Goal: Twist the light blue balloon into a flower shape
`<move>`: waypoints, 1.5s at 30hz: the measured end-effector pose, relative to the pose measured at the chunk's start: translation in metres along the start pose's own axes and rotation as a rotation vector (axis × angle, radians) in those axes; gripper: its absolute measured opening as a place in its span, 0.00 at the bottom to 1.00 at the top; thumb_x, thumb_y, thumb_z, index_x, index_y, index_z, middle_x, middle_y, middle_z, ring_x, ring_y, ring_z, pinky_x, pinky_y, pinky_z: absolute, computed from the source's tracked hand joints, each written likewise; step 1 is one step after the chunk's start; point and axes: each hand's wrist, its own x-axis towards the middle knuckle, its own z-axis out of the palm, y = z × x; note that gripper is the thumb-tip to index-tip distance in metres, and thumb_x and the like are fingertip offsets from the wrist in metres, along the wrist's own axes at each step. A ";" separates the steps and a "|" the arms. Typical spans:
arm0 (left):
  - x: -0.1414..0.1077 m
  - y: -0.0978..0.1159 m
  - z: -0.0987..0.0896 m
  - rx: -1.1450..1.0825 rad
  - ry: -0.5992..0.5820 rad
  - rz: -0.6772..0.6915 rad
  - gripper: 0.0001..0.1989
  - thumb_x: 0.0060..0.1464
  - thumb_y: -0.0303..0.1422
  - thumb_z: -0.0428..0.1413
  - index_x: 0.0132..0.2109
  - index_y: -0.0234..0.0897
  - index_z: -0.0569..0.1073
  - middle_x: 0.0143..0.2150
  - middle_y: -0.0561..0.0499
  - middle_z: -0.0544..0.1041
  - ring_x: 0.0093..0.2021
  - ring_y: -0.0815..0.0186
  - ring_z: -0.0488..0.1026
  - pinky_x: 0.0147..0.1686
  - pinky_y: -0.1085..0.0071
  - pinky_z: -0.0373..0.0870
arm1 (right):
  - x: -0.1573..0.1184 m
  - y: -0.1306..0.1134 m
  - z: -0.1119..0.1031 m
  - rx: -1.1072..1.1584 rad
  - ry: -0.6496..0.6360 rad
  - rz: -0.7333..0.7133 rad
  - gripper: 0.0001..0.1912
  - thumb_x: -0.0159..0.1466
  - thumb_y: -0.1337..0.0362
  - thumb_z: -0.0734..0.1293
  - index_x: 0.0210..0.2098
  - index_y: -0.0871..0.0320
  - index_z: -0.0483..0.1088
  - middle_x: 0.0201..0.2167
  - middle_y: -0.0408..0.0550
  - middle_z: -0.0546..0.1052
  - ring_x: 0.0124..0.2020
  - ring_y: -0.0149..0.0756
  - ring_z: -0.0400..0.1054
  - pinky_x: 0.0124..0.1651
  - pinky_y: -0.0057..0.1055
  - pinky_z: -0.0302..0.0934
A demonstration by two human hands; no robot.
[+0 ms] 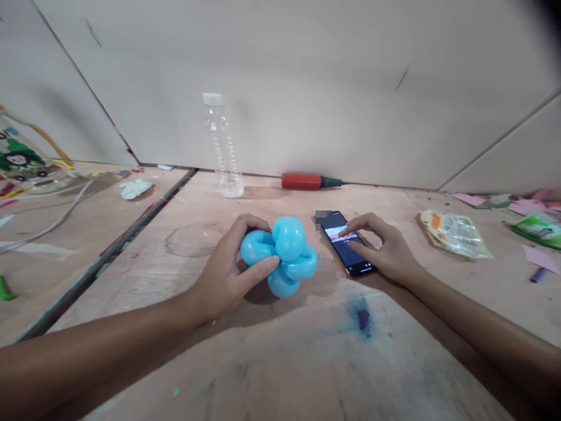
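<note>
A shiny light-blue twisted balloon [289, 240], made of several rounded loops, is held just above or on the wooden surface; I cannot tell whether it rests there. My left hand [234, 260] grips it from the left, thumb across the front and the other fingers partly hidden behind. To its right lies a smartphone [339, 248] with its screen lit, showing a picture band on a dark background. Over the phone, my right hand [383, 248] has thumb and index finger apart, their tips at the screen. It holds nothing.
Against the white wall stand a clear plastic bottle [222, 146] and a lying red hand pump [302, 181]. A plastic packet [456, 234] and pink paper scraps [532, 207] lie right. Leftward are a dark gap [118, 242], a crumpled white piece [135, 188], a cable and a printed bag [26, 155].
</note>
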 end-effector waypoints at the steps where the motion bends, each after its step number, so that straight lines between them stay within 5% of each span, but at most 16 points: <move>1: 0.000 0.000 0.000 0.004 0.002 0.002 0.17 0.62 0.44 0.61 0.52 0.43 0.68 0.48 0.49 0.71 0.47 0.58 0.70 0.47 0.60 0.70 | 0.000 0.001 0.000 -0.007 -0.002 -0.014 0.05 0.64 0.65 0.70 0.40 0.50 0.76 0.42 0.47 0.79 0.50 0.48 0.74 0.54 0.48 0.68; 15: 0.001 -0.002 0.002 -0.012 -0.009 0.000 0.16 0.63 0.44 0.62 0.52 0.44 0.68 0.49 0.51 0.71 0.47 0.59 0.70 0.46 0.61 0.68 | 0.000 0.010 0.005 0.031 -0.023 0.082 0.05 0.65 0.65 0.70 0.41 0.48 0.74 0.44 0.47 0.78 0.53 0.48 0.73 0.52 0.46 0.72; 26: 0.001 -0.002 0.001 -0.009 -0.017 -0.007 0.16 0.63 0.43 0.62 0.52 0.44 0.68 0.48 0.52 0.71 0.46 0.61 0.70 0.46 0.63 0.68 | 0.000 0.014 0.005 0.147 -0.091 0.141 0.17 0.60 0.67 0.72 0.49 0.49 0.71 0.53 0.49 0.74 0.63 0.50 0.69 0.65 0.53 0.65; 32: 0.002 -0.002 0.002 -0.005 -0.018 0.008 0.16 0.62 0.42 0.62 0.52 0.43 0.68 0.48 0.51 0.71 0.47 0.60 0.70 0.46 0.63 0.68 | 0.000 0.010 0.003 0.095 0.005 0.128 0.15 0.64 0.61 0.71 0.50 0.49 0.71 0.54 0.50 0.73 0.64 0.50 0.67 0.69 0.55 0.61; 37: 0.001 -0.002 0.001 -0.012 -0.024 0.006 0.16 0.62 0.42 0.61 0.52 0.43 0.68 0.48 0.51 0.71 0.46 0.60 0.70 0.45 0.63 0.67 | 0.001 0.017 0.005 0.085 -0.021 0.111 0.23 0.64 0.60 0.72 0.58 0.47 0.68 0.60 0.51 0.71 0.68 0.52 0.64 0.72 0.57 0.58; 45: 0.002 -0.003 0.002 -0.011 -0.031 0.005 0.16 0.62 0.42 0.62 0.52 0.43 0.68 0.47 0.52 0.71 0.46 0.61 0.70 0.45 0.63 0.67 | 0.001 0.015 0.005 0.046 -0.042 0.163 0.20 0.62 0.62 0.72 0.53 0.50 0.69 0.55 0.52 0.77 0.62 0.54 0.71 0.63 0.56 0.68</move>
